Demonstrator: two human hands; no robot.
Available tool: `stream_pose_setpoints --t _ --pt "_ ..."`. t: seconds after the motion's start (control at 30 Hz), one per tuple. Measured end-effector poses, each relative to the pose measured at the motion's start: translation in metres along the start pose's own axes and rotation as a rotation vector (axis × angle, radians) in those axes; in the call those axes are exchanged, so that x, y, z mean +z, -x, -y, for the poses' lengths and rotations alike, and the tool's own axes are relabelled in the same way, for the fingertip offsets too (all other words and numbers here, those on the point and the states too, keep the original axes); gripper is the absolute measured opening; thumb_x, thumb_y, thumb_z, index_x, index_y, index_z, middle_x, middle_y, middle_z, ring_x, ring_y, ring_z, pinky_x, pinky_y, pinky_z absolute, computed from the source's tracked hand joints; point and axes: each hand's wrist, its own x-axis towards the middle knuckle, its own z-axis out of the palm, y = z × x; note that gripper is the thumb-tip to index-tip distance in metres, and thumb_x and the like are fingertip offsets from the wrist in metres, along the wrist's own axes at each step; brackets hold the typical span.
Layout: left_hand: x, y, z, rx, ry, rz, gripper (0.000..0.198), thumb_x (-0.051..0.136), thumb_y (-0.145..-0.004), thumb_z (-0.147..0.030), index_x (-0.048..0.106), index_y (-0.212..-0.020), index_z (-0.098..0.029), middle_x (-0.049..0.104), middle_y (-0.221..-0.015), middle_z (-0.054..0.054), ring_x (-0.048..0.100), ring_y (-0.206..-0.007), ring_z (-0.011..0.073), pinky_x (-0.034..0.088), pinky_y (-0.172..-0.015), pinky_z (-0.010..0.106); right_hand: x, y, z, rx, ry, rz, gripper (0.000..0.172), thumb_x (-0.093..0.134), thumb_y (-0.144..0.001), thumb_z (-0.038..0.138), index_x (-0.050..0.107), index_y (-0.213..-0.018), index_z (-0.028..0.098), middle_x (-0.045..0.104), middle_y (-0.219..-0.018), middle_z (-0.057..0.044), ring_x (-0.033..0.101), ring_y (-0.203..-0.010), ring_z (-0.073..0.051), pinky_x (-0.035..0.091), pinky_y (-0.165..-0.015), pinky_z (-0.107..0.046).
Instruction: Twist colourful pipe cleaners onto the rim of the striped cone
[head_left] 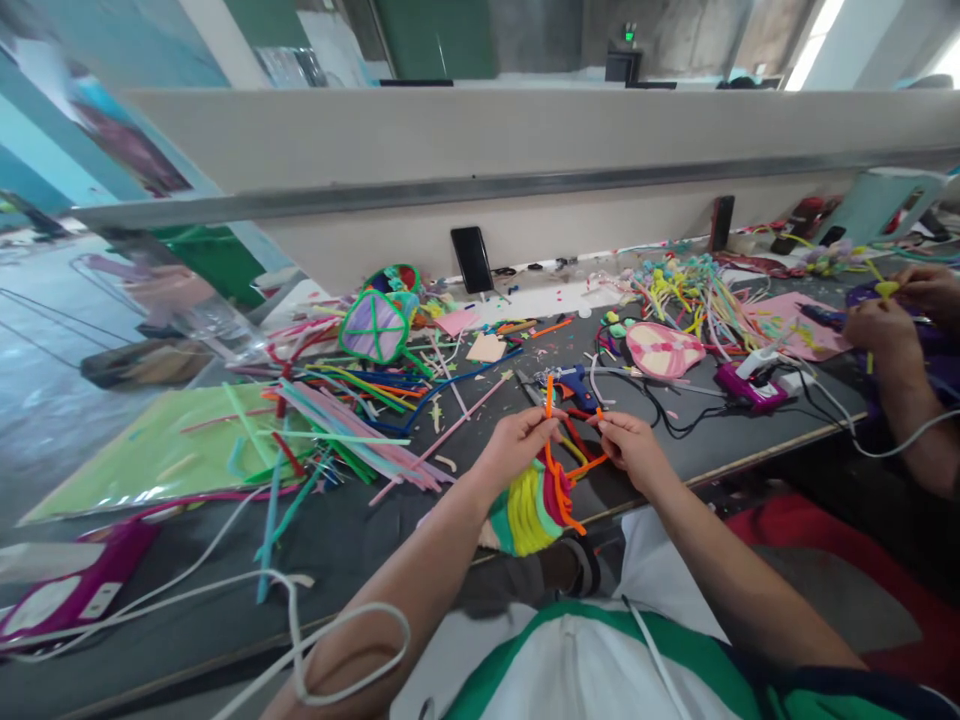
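Observation:
Near the table's front edge, my left hand (517, 448) pinches an orange pipe cleaner (550, 395) between thumb and fingers. Level with it on the right, my right hand (632, 450) pinches an orange strand too, its fingertips closed. Orange strands cross and hang between both hands. Below my left hand lies a striped piece of pipe cleaners (527, 512) in yellow, mint, green and pink, and the orange strands overlap its right side. Just beyond my fingers rest a blue glue gun (576, 388) and scissors (529, 388), partly hidden.
Loose pipe cleaners (375, 430) cover the left table, beside a green plastic packet (127, 450). A phone (471, 258) leans on the partition. Purple power strips (750, 388) with cables stand on both sides. At right, another person's hands (885, 320) hold something yellow.

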Motion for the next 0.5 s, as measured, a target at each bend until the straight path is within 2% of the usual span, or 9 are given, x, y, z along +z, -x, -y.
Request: stream_pose_setpoints --t 0.13,0.23,0.37,0.5 --pt "0.004 -0.001 0.0 0.112 -0.198 0.073 0.038 0.041 -0.092 -0.039 0.062 -0.072 -0.014 0.059 -0.068 0.002 0.051 -0.063 0.0112 0.038 -0.061 0.022 0.003 0.001 0.005 -0.084 0.087 -0.008 0.028 0.057 -0.077 0.039 0.065 -0.094 0.018 0.044 -0.046 0.007 0.028 -0.036 -0.006 0.016 -0.036 -0.02" --pt "0.009 -0.001 -0.003 0.209 -0.376 0.084 0.034 0.041 -0.092 -0.033 0.058 -0.068 -0.016 0.056 -0.067 0.001 0.05 -0.066 0.0121 0.037 -0.064 0.024 0.012 0.003 0.012 -0.146 0.128 0.064 0.025 0.055 -0.081 0.037 0.065 -0.096 0.02 0.046 -0.052 0.005 0.031 -0.039 -0.006 0.022 -0.037 -0.02" --pt "0.013 -0.001 -0.003 0.201 -0.46 0.067 0.033 0.038 -0.093 -0.03 0.056 -0.069 -0.018 0.056 -0.068 0.002 0.052 -0.068 0.0131 0.038 -0.066 0.024 0.021 0.006 0.018 -0.194 0.194 0.147 0.029 0.054 -0.082 0.038 0.067 -0.101 0.021 0.046 -0.055 0.004 0.033 -0.042 -0.007 0.025 -0.04 -0.02" --pt "0.014 -0.001 -0.001 0.187 -0.489 0.068 0.031 0.039 -0.092 -0.028 0.055 -0.068 -0.018 0.056 -0.067 0.002 0.051 -0.066 0.0133 0.038 -0.064 0.024 0.027 0.007 0.021 -0.209 0.237 0.128 0.036 0.057 -0.079 0.047 0.069 -0.097 0.018 0.048 -0.055 0.003 0.038 -0.047 -0.009 0.027 -0.041 -0.021"
